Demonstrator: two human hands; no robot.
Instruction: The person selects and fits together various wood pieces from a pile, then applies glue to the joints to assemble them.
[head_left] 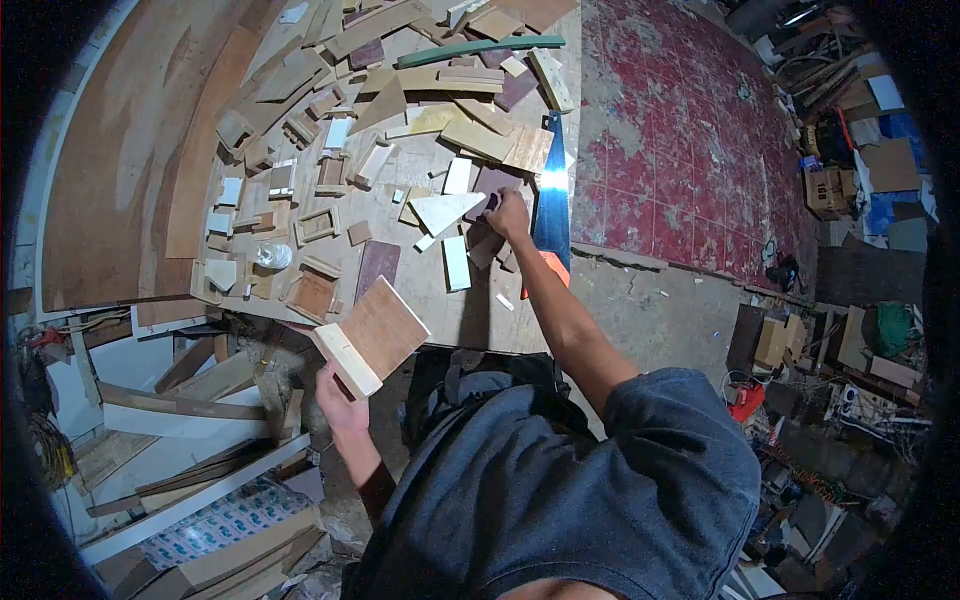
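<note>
My left hand (341, 403) is closed on a wooden piece made of a thin brown plywood panel (383, 328) and a thicker pale wood strip (347, 362) along its lower edge. The piece is held tilted beyond the table's near edge. Out over the tabletop, my right hand (511, 214) has its fingers bent together beside a dark brown board (491, 183); what they grip, if anything, is hidden. A pale triangular offcut (443, 211) lies just left of those fingers. To the right of the hand is a handsaw (551, 215) with an orange handle, partly covered by my forearm.
Many wood offcuts and small wooden boxes (312, 288) cover the wooden table (420, 320). A clear container (273, 256) stands at left. Large plywood sheets (130, 150) lie at far left. Scrap boards fill the floor lower left; cartons (828, 192) and clutter line the right.
</note>
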